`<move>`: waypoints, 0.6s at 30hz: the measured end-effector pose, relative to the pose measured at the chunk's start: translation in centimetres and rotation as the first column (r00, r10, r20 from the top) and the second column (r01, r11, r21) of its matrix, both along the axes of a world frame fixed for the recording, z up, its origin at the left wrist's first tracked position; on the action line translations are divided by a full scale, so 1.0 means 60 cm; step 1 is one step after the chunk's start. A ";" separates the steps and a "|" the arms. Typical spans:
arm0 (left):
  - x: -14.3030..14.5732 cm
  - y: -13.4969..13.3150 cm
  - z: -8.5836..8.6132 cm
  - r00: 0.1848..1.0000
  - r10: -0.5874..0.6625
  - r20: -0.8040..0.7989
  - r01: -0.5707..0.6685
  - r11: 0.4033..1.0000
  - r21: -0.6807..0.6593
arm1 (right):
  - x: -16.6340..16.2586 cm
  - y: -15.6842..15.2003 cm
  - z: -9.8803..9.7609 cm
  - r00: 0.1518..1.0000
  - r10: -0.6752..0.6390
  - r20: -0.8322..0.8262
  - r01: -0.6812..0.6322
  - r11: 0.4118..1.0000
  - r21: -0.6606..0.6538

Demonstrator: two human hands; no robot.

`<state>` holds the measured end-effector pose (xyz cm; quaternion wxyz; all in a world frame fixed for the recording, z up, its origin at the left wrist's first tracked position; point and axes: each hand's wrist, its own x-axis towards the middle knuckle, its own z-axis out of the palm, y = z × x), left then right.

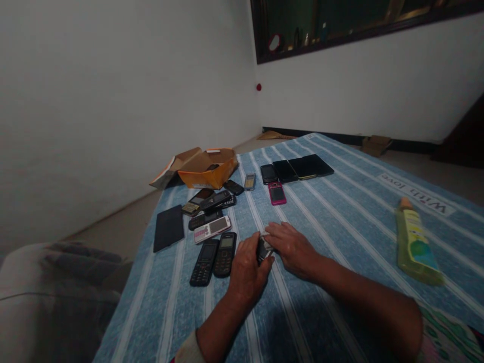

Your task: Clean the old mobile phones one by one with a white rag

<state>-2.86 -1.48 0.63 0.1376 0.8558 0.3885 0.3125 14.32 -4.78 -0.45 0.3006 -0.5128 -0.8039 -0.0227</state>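
Observation:
My left hand (246, 267) is wrapped round a small dark mobile phone (261, 250) on the table, with the thumb along its near edge. Bent over the phone's right side, my right hand (290, 248) presses its fingers onto it. A small pale patch shows under those fingertips; whether it is a cloth or part of the phone is unclear. Most of the phone is hidden by the hands. Two dark keypad phones, one on the left (204, 262) and one on the right (225, 254), lie just left of my left hand. Beyond them rests a white and pink phone (212, 229).
A striped blue cloth (340, 282) covers the table. An open orange box (212, 176) stands at the far left, near several more phones and a black tablet (169, 228). A pink phone (277, 193) lies below a row of dark phones (286, 171). A yellow-green bottle (416, 247) lies right.

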 end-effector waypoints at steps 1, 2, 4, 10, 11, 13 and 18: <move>0.000 0.000 0.000 1.000 0.002 0.003 -0.002 1.000 -0.004 | 0.004 0.005 0.000 1.000 -0.010 -0.001 0.010 1.000 0.005; 0.000 0.000 -0.001 1.000 0.005 0.007 -0.005 1.000 -0.007 | 0.007 0.009 -0.001 1.000 -0.022 -0.004 0.022 1.000 0.016; 0.000 0.001 -0.003 1.000 0.008 0.013 -0.008 1.000 -0.007 | 0.011 0.013 -0.003 0.999 -0.052 -0.002 0.052 0.998 0.047; -0.004 0.003 -0.011 0.999 -0.009 0.042 0.010 1.000 -0.023 | 0.003 -0.015 -0.016 0.995 -0.067 0.070 0.052 0.979 0.198; -0.004 0.003 -0.011 0.999 -0.014 0.045 0.015 0.999 -0.029 | 0.001 -0.019 -0.017 0.995 -0.062 0.074 0.046 0.976 0.211; -0.004 0.003 -0.008 0.999 -0.023 0.043 0.025 0.999 -0.043 | -0.004 -0.019 -0.016 0.995 -0.055 0.087 0.034 0.974 0.224; -0.001 0.002 0.003 0.999 -0.014 0.036 0.017 0.997 -0.080 | -0.014 0.013 -0.002 0.991 -0.072 0.116 0.053 0.986 0.161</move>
